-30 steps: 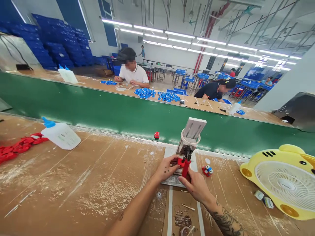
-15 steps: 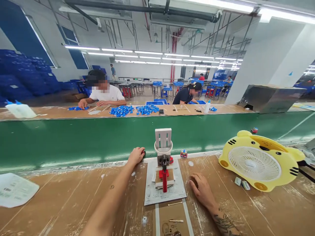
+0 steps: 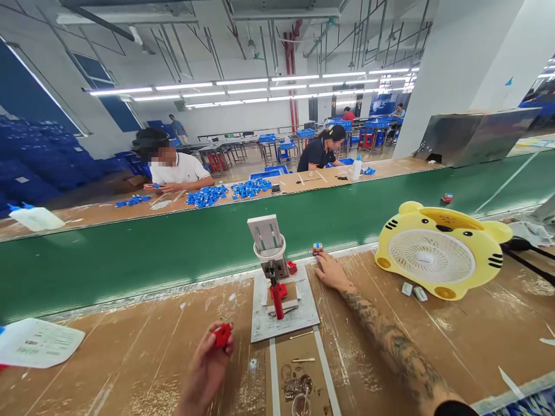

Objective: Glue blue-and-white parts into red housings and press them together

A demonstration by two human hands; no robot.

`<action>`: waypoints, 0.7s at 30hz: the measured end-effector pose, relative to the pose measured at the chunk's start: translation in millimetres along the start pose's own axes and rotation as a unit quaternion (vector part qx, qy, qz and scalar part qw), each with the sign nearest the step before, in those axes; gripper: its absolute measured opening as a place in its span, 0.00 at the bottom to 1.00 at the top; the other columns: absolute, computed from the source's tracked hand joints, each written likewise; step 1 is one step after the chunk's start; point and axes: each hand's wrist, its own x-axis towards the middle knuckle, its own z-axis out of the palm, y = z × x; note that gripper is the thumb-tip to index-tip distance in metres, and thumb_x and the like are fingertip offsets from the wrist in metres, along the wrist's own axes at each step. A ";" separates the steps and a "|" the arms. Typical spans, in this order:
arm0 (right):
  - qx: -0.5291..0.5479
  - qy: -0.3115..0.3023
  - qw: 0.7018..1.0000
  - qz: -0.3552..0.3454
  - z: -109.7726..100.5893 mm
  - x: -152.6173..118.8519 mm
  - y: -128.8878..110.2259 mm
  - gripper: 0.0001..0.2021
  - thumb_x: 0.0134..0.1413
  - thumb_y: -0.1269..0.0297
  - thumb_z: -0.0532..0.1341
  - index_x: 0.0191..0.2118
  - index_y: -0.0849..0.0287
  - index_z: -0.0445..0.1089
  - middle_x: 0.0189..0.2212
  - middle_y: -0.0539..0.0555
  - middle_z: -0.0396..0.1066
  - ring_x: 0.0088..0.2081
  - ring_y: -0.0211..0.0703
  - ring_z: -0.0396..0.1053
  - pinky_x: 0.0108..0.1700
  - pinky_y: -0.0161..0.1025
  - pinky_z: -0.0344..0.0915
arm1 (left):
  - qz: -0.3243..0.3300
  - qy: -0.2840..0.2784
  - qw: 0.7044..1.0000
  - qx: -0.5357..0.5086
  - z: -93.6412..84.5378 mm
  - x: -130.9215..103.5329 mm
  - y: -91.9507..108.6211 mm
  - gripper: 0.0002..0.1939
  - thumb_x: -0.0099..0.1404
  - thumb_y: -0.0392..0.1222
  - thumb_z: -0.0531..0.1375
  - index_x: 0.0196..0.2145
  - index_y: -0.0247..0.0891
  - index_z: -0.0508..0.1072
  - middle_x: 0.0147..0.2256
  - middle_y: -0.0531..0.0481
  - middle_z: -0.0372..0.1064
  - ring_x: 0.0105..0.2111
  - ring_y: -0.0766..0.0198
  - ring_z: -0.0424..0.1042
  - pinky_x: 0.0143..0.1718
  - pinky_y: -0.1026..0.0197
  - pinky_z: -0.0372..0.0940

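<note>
My left hand (image 3: pixel 212 361) is raised above the near bench, its fingers closed round a small red plastic part (image 3: pixel 222 335). My right hand (image 3: pixel 333 273) stretches to the bench's far edge. Its fingertips reach a small toy car (image 3: pixel 318 248) in red, white and blue; the thumb seems apart from it. Between the hands stands a hand press (image 3: pixel 265 240) with a red lever handle (image 3: pixel 277 301) on a pale base plate (image 3: pixel 263 329). Beneath the handle is a red piece, and another red part (image 3: pixel 292 267) lies behind the press at the right.
A green conveyor belt (image 3: pixel 130 248) runs beyond the bench, carrying another toy car (image 3: pixel 447 198). A yellow fan (image 3: pixel 446 277) stands at right, two small pale blocks before it. Cotton swabs and a small cup (image 3: pixel 300 404) lie in front. Two co-workers sit across, beside blue parts (image 3: pixel 207 196).
My left hand has come back from the belt's edge towards me with the red part. My right hand has moved forward from beside the press to the toy car. The view has tilted.
</note>
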 end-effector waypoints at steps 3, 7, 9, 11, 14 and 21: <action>0.002 0.005 1.000 -0.010 -2.2 13.7 -9.6 0.17 0.67 0.59 0.63 0.57 0.58 0.69 0.56 0.58 0.70 0.51 0.50 0.73 0.51 0.53 0.73 | -0.016 0.014 1.000 0.007 -16.9 -26.8 -16.3 0.18 0.40 0.47 0.77 0.28 0.41 0.78 0.31 0.52 0.77 0.16 0.72 0.59 0.16 0.67 0.60; 0.045 0.003 0.999 0.003 -9.6 -30.2 -12.8 0.09 0.67 0.66 0.59 0.44 0.61 0.77 0.47 0.62 0.77 0.51 0.52 0.73 0.56 0.52 0.68 | -0.032 0.040 0.999 0.001 -27.5 -54.9 -36.4 0.21 0.42 0.53 0.78 0.30 0.40 0.80 0.32 0.51 0.77 0.16 0.75 0.56 0.16 0.69 0.57; 0.083 -0.011 0.996 0.022 -15.2 -72.1 -12.4 0.12 0.67 0.67 0.56 0.42 0.61 0.78 0.44 0.62 0.78 0.50 0.54 0.73 0.56 0.52 0.68 | -0.036 0.043 0.998 0.014 -24.2 -68.9 -47.7 0.26 0.38 0.53 0.79 0.35 0.40 0.82 0.35 0.47 0.78 0.20 0.71 0.62 0.20 0.66 0.62; 0.125 -0.042 0.991 0.036 -22.3 -116.7 -15.8 0.14 0.66 0.62 0.55 0.42 0.59 0.78 0.41 0.60 0.79 0.45 0.53 0.75 0.49 0.49 0.70 | -0.019 0.046 0.998 0.042 -17.0 -79.6 -60.3 0.30 0.36 0.50 0.80 0.39 0.39 0.83 0.35 0.45 0.79 0.23 0.68 0.66 0.24 0.64 0.65; 0.244 -0.107 0.962 0.052 -30.2 -170.8 -31.8 0.14 0.62 0.54 0.60 0.41 0.56 0.79 0.37 0.57 0.80 0.38 0.51 0.75 0.42 0.45 0.71 | -0.005 0.018 0.990 0.143 -5.7 -88.7 -77.7 0.29 0.41 0.50 0.78 0.41 0.39 0.82 0.31 0.47 0.78 0.25 0.63 0.71 0.27 0.62 0.68; 0.333 -0.198 0.922 0.028 -15.2 -200.1 -69.1 0.11 0.58 0.54 0.65 0.40 0.54 0.80 0.28 0.55 0.74 0.30 0.47 0.70 0.34 0.41 0.64 | 0.070 -0.103 0.929 0.349 14.3 -96.4 -84.5 0.16 0.52 0.44 0.70 0.40 0.42 0.81 0.39 0.45 0.80 0.40 0.51 0.79 0.45 0.54 0.74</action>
